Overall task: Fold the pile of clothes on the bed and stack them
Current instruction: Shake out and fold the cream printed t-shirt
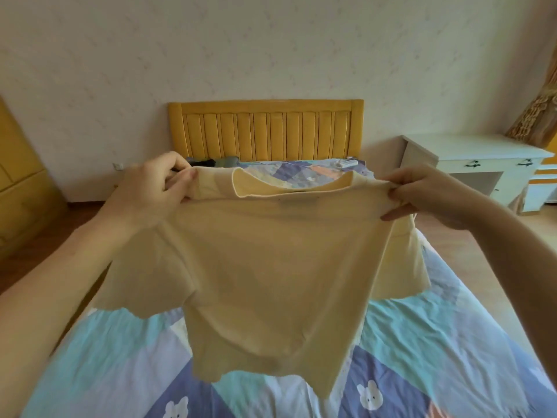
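One pale yellow shirt (pixel 271 267) hangs in the air above the bed (pixel 422 342), held up by its two shoulders. It is soft, thin knit cloth with short sleeves, a wide round neckline edged in a lighter band, and a wavy bottom hem that hangs clear of the cover. The left hand (pixel 150 185) pinches the left shoulder, thumb and fingers curled tight on the fabric. The right hand (pixel 422 194) pinches the right shoulder in the same way, fingertips pressed together on the seam. The bed carries one quilted patchwork cover in light blue, lilac and navy panels, some printed with white bear faces. Near the headboard (pixel 265 128), made of yellow wood with upright slats, lies a small dark heap of clothes (pixel 211 162). One white desk (pixel 482 164) with drawers stands to the right.
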